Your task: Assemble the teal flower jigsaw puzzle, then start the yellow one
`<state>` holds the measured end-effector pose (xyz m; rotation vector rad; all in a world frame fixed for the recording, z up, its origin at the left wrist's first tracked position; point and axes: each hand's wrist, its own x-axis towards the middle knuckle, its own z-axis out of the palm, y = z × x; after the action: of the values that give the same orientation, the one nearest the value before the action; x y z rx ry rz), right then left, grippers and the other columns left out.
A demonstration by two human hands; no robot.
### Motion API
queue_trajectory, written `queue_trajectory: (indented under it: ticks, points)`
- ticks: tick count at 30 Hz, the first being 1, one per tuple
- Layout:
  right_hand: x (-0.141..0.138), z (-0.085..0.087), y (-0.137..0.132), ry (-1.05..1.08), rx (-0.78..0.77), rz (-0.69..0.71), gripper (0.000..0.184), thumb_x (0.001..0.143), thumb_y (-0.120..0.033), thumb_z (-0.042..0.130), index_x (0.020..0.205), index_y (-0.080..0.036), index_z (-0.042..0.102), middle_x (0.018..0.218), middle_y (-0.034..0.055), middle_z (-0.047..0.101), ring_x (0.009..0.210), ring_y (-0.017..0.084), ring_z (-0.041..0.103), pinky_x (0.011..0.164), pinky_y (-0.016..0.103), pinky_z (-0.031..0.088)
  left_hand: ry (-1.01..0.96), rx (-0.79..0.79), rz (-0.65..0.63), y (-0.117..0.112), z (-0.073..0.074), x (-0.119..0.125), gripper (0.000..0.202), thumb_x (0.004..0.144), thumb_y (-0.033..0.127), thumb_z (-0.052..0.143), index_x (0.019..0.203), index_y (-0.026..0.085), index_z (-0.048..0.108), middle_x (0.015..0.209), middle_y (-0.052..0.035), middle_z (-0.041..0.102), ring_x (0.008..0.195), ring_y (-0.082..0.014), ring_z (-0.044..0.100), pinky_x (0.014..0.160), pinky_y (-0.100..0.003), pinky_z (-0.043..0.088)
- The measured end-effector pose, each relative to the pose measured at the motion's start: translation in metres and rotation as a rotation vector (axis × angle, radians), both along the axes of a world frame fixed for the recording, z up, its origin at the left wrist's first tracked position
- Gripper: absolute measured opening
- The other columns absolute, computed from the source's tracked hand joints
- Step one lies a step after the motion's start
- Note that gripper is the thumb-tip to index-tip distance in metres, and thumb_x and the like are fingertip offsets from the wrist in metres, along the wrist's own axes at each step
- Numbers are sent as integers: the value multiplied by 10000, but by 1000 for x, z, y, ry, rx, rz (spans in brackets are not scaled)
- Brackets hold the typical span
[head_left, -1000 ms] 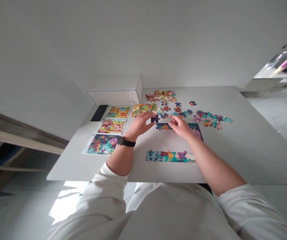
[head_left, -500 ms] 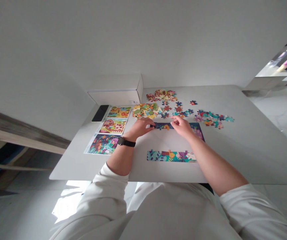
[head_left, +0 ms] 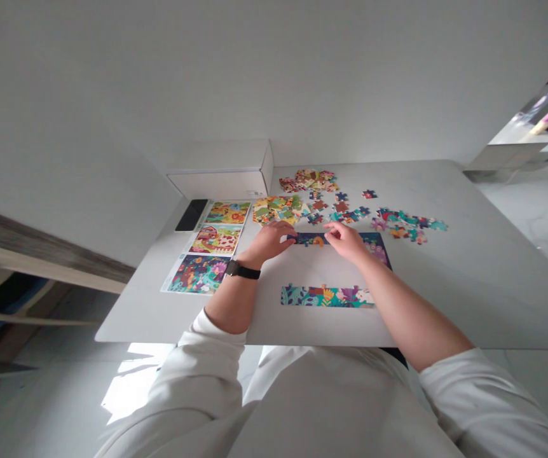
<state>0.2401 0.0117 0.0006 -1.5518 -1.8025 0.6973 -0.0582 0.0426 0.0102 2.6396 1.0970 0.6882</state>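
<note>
Lowered to the left end of the dark jigsaw strip (head_left: pixel 331 240) mid-tabletop (head_left: pixel 445 299), left hand (head_left: pixel 267 242) pinching a dark piece (head_left: pixel 292 238), right hand (head_left: pixel 345 242) loosely open, with a careless nudge liable to break the strip apart.

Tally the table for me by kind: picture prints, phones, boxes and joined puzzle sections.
Picture prints: 3
Joined puzzle sections: 2
Phones: 1
Boxes: 1
Total: 7
Loose puzzle pieces are left out: too scattered and overlapping to count reliably.

1 head-worn view, facing down, over the table (head_left: pixel 445 286)
</note>
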Motion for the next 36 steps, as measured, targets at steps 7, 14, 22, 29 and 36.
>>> queue_trajectory:
  ticks: [7, 14, 22, 29, 36]
  points:
    - [-1, -2, 0, 0, 15, -1, 285, 944, -318, 708, 1211, -274, 798, 1001, 49, 827, 807, 224, 708, 778, 339, 549, -1, -5, -53, -2, -2, 10, 223, 1001, 229, 675, 1082, 283, 875, 1178, -72, 836, 1113, -273, 761, 1061, -475, 579]
    - [-2, -1, 0, -10, -6, 20, 270, 954, -302, 690, 1194, -260, 806, 992, 52, 832, 798, 222, 715, 798, 350, 552, 7, -10, -46, -2, -4, 9, 193, 967, 223, 720, 1055, 274, 884, 1173, -71, 840, 1103, -271, 767, 1042, -458, 590]
    - [-6, 3, -4, -15, -20, 30, 202, 944, -290, 711, 1113, -281, 823, 957, 33, 837, 806, 218, 729, 834, 358, 576, -22, -12, -11, 0, -8, 10, 181, 951, 271, 722, 1023, 277, 888, 1181, -72, 838, 1114, -277, 767, 1064, -464, 596]
    - [12, 41, 1, 243, 124, 32, 318, 1011, -475, 662, 1183, -247, 802, 1038, 78, 808, 889, 224, 726, 858, 360, 585, -5, 6, -6, 1, -9, 13, 190, 956, 313, 707, 1035, 273, 875, 1144, -80, 836, 1074, -288, 762, 1051, -477, 605]
    - [89, 101, -15, 219, 277, -88, 448, 1013, -578, 681, 1294, -243, 776, 1138, 100, 786, 1030, 257, 733, 875, 376, 606, 7, 34, -8, -6, 1, 13, 294, 1003, 407, 717, 1250, 273, 802, 1312, -110, 786, 1247, -341, 716, 1144, -543, 561]
